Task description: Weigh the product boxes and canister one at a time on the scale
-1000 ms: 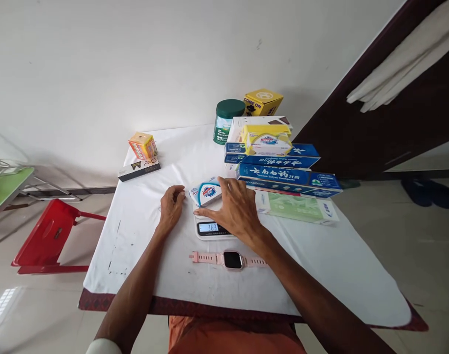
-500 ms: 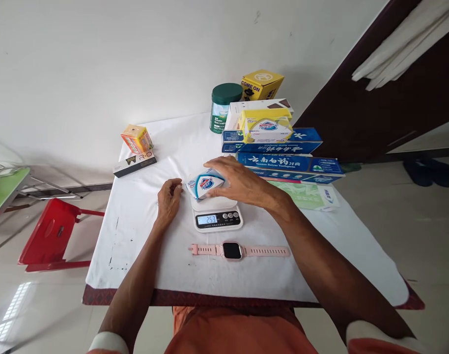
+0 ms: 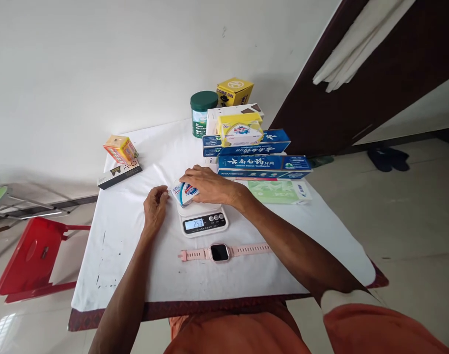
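My right hand (image 3: 210,184) is closed over a white and blue soap box (image 3: 183,193), covering its right part. The box sits tilted at the rear left of a white digital kitchen scale (image 3: 204,223); whether it rests on the platform is hidden. The lit display appears to read 253. Just left of the box, my left hand (image 3: 155,209) rests on the cloth with loosely curled fingers and a gap at the thumb, holding nothing. In front of the scale lies a pink smartwatch (image 3: 220,252), its strap stretched out and its right end behind my forearm.
Blue toothpaste boxes (image 3: 265,166), a yellow soap box (image 3: 241,129), a green-lidded tub (image 3: 203,113) and a yellow carton (image 3: 234,92) crowd the back right. A green packet (image 3: 276,191) lies nearer. An orange box (image 3: 120,149) and a black-and-white box (image 3: 119,173) stand left. Beyond is a red chair (image 3: 35,258).
My right hand has closed further over the soap box, which is turned and shifted slightly left on the scale. The whole view has swung right. The reading looks unchanged.
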The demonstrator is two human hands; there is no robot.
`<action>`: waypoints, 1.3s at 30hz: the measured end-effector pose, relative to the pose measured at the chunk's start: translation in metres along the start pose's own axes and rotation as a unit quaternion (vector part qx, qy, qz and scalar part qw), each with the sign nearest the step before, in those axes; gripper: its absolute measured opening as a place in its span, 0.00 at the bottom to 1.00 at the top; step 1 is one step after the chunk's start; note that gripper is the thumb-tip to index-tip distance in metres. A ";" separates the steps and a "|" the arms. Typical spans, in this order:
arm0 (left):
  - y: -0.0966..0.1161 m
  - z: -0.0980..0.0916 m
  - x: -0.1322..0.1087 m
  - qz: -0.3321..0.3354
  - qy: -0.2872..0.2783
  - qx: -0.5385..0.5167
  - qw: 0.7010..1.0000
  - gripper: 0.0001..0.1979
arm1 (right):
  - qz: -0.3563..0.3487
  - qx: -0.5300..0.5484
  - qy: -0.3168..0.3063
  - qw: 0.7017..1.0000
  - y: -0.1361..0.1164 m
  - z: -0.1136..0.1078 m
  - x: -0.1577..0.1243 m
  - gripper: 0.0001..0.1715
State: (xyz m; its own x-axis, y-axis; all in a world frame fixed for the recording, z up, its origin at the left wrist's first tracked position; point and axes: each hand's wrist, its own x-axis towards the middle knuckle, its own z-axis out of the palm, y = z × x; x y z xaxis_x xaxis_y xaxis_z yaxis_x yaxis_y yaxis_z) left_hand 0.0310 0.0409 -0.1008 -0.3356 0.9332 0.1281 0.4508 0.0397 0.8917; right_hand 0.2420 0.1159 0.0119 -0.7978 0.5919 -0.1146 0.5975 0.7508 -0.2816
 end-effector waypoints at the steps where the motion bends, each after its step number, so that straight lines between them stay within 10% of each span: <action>1: 0.000 0.000 0.000 -0.002 -0.002 0.001 1.000 0.18 | 0.002 -0.010 0.000 1.000 -0.003 0.000 -0.002 0.26; 8: 0.002 -0.002 0.000 -0.001 -0.007 0.006 1.000 0.20 | 0.057 -0.013 0.106 0.993 -0.009 -0.015 -0.053 0.26; 14: 0.003 -0.002 -0.001 0.015 -0.005 0.008 1.000 0.18 | 0.161 -0.052 0.231 0.958 0.037 -0.025 -0.110 0.32; 20: 0.003 -0.004 -0.003 0.021 -0.010 0.005 1.000 0.14 | 0.235 -0.073 0.277 0.929 0.079 0.000 -0.115 0.27; 26: -0.001 0.000 -0.004 0.012 -0.003 -0.011 1.000 0.11 | 0.214 -0.061 0.301 0.927 0.062 0.005 -0.115 0.29; 31: -0.008 0.005 -0.005 0.007 0.002 -0.012 1.000 0.11 | 0.086 -0.034 0.298 0.950 0.027 -0.011 -0.064 0.23; 39: -0.010 0.007 -0.005 0.030 0.009 -0.009 0.999 0.09 | -0.085 -0.037 0.067 0.993 -0.049 -0.012 0.107 0.22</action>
State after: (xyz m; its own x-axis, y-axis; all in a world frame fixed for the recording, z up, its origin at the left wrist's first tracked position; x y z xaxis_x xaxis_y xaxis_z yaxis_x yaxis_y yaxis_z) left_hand 0.0344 0.0382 -0.1133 -0.3231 0.9274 0.1885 0.4556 -0.0221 0.8899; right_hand 0.1279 0.1460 0.0245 -0.8727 0.4847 0.0587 0.4632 0.8599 -0.2144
